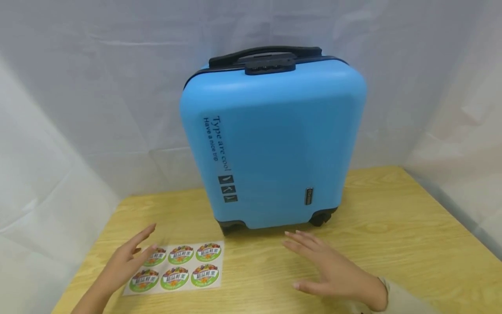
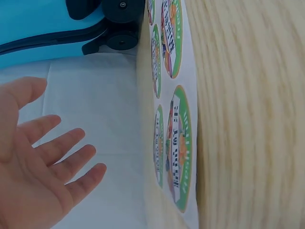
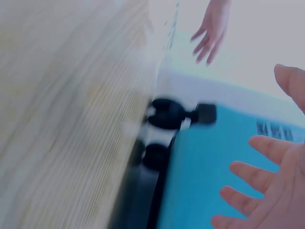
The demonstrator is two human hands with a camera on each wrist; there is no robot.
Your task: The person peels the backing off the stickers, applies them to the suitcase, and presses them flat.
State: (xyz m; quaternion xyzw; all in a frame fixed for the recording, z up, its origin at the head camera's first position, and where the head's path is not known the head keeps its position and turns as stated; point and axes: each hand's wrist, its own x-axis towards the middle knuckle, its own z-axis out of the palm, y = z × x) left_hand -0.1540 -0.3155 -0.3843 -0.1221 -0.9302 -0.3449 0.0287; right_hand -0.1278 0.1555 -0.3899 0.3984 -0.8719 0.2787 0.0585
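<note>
A blue hard-shell suitcase (image 1: 270,144) stands upright on the table, its black handle (image 1: 270,53) at the top and black wheels (image 3: 164,114) at the base. Flat on the wood at the left lies a sheet of round fruit stickers (image 1: 187,267). My left hand (image 1: 123,261) hovers above the sheet's left side, and the left wrist view shows its fingers (image 2: 71,162) spread, holding nothing. To the right, my right hand (image 1: 327,270) is in front of the suitcase's lower right corner, fingers extended and apart from it. Part of the left stickers is hidden behind my left hand.
The wooden table (image 1: 408,235) carries the suitcase and the sheet. White cloth (image 1: 98,109) hangs behind and at both sides of it. Printed lettering (image 1: 217,144) runs down the suitcase's left front, and a small dark badge (image 1: 309,196) sits low on the right.
</note>
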